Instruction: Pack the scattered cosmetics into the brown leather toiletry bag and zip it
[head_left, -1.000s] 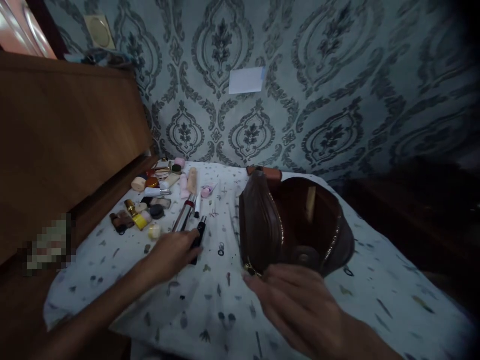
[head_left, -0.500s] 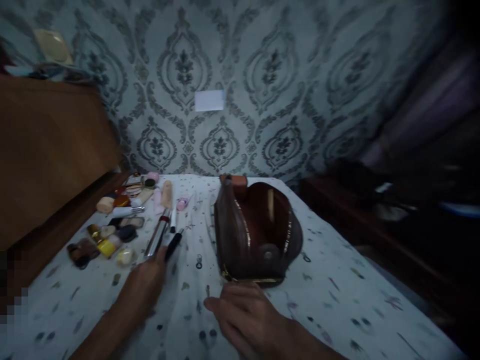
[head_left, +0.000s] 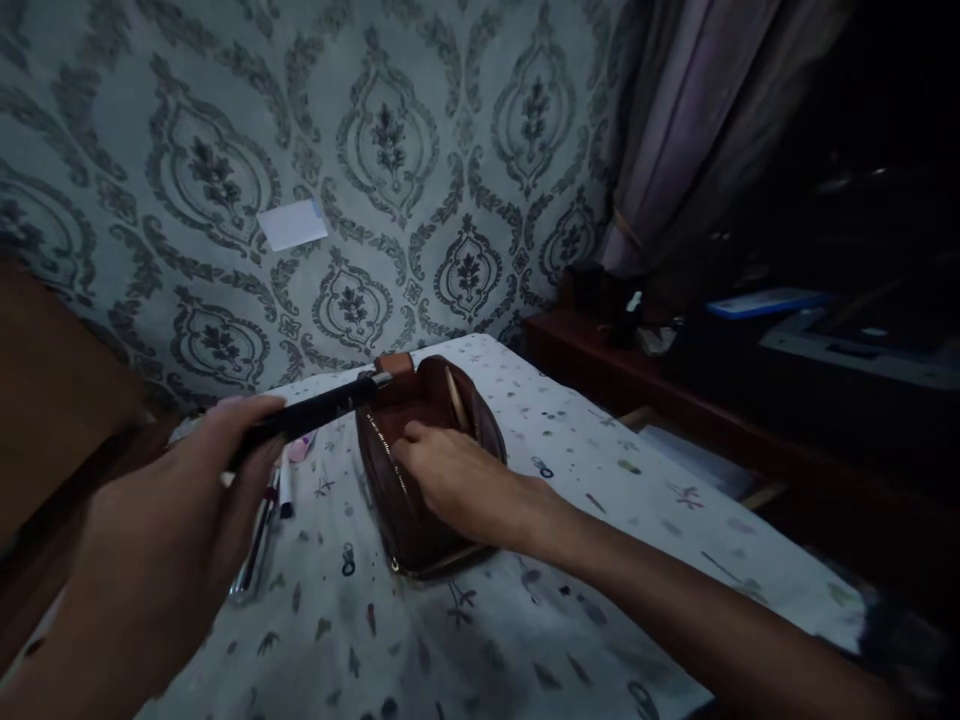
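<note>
My left hand (head_left: 169, 520) is closed around a slim black tube with a silver tip (head_left: 319, 408), like a pen-shaped cosmetic. It points right, its tip at the left rim of the bag. A dark brown zippered bag (head_left: 397, 535) stands open on the patterned cloth, its brown lining showing. Inside its mouth is my right hand (head_left: 450, 470), with curled fingers; whatever they may grip is hidden. A thin tan stick-like item (head_left: 455, 398) leans within the bag behind that hand.
Left of the bag lie a silver tube (head_left: 255, 555), a white pen-like item with a dark end (head_left: 286, 487) and a pink item (head_left: 300, 447). My left hand covers most other cosmetics. A dark red ledge (head_left: 570, 360) runs along the right; a patterned wall stands behind.
My left hand has lifted the black tube off the cloth towards the bag. My right hand has moved from the bag's front into its opening. The view has turned right.
</note>
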